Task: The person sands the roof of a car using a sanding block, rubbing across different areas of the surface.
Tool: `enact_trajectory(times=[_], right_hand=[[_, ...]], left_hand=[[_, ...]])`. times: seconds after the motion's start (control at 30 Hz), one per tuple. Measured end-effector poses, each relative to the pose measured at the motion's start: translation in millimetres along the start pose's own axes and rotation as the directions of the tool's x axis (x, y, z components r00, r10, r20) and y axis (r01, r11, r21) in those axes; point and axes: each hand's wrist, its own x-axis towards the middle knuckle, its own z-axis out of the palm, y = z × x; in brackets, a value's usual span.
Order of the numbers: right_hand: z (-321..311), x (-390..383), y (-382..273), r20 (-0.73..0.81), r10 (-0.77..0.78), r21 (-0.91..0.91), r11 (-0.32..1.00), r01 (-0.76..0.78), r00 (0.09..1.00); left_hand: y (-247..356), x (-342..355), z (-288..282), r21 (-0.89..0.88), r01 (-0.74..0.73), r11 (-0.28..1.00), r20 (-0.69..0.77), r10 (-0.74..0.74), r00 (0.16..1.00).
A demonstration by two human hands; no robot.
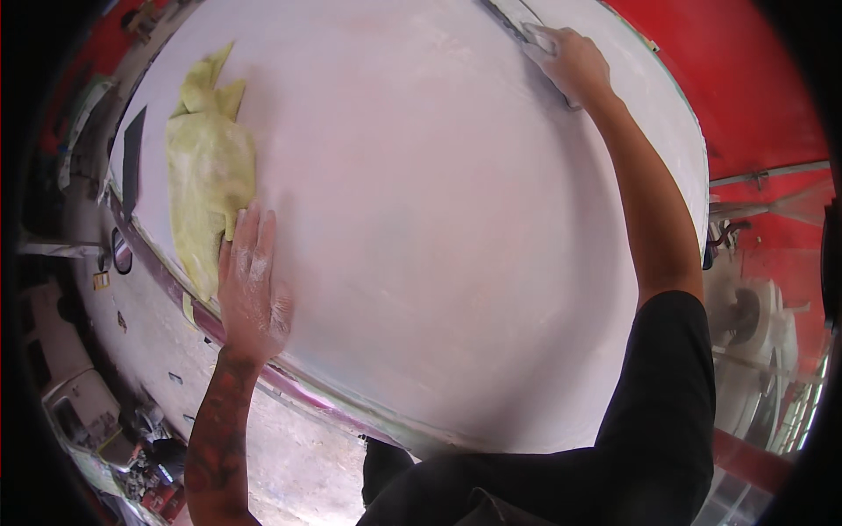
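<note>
A broad, pale, dust-coated vehicle panel [421, 237] spreads out in front of me. My left hand [252, 285] lies flat on its left near edge, fingers stretched out and whitened with dust. The fingertips reach the lower end of a crumpled yellow cloth [210, 158]. At the far right, my right hand [570, 63] is closed over a long, narrow sanding block [561, 95] resting against the panel. Its fingers are dusty too, and part of the block is hidden under them; its far end runs toward the top edge of the view.
A dark flat strip [132, 162], perhaps sandpaper, lies left of the cloth. The panel's near edge has a purple trim [298, 388]. A red wall [763, 105] and wrapped pale items [759, 324] stand to the right. A dusty light vehicle [83, 403] is at the lower left.
</note>
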Motion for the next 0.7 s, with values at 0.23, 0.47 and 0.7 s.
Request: enact_trajectory(times=[0.23, 0.47, 0.7], right_hand=[[-17, 26, 120, -0.009, 0.463, -0.181, 0.871, -0.457, 0.886], [-5, -11, -45, -0.031, -0.135, -0.059, 0.989, 0.133, 0.990], [-13, 5, 124, -0.036, 0.384, -0.222, 0.897, -0.382, 0.923]], left_hand=[[13, 9, -3, 0.032, -0.001, 0.999, 0.012, 0.000, 1.000], [-2, -5, -2, 0.059, -0.002, 0.998, 0.014, 0.001, 1.000], [11, 8, 0, -0.028, -0.013, 1.000, -0.010, 0.013, 1.000]])
